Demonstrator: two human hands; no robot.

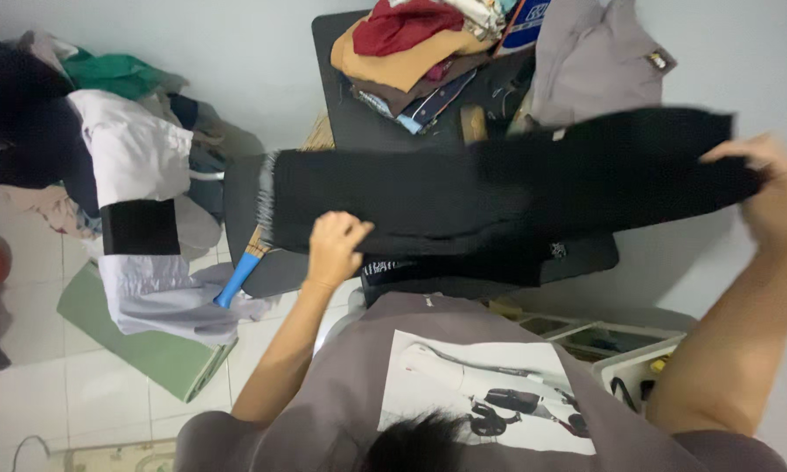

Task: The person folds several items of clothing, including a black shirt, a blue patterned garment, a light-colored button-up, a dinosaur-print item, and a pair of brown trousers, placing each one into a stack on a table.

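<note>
- Grey-brown cloth of the person's T-shirt (341,385) fills the bottom of the view, with a rectangular white print panel (481,393) on its chest showing dark and pale shapes; a tuft of dark hair sits at the bottom edge.
- To the right of the shirt stands a white plastic crate (642,363) with dark items inside, too small to tell apart.
- The left hand (334,249) is curled closed, pinching the lower edge of a black knit garment (498,188) near its left end.
- The right hand (773,197) is blurred at the far right; its fingers are folded over the garment's right end, gripping it.
- The black garment hangs stretched crosswise between both hands, held in the air above a dark chair seat (262,253), with a pale ribbed edge at its left end.
- A broom with a blue handle (236,280) leans just beside the chair's left side.
- On the white tiled floor to the left lies a flat green mat (140,345), partly under a pale lavender shirt (162,293).
- Above that shirt sits a plain black rectangular patch (140,227) on a white garment (135,153).
- Farther left, a heap of dark, green and beige clothes (35,114) rests against the wall.
- Farthest back, a dark surface (358,114) carries a pile of folded clothes (411,52) in red, tan and brown, and a grey shirt (594,57) with a small patch on its sleeve.
</note>
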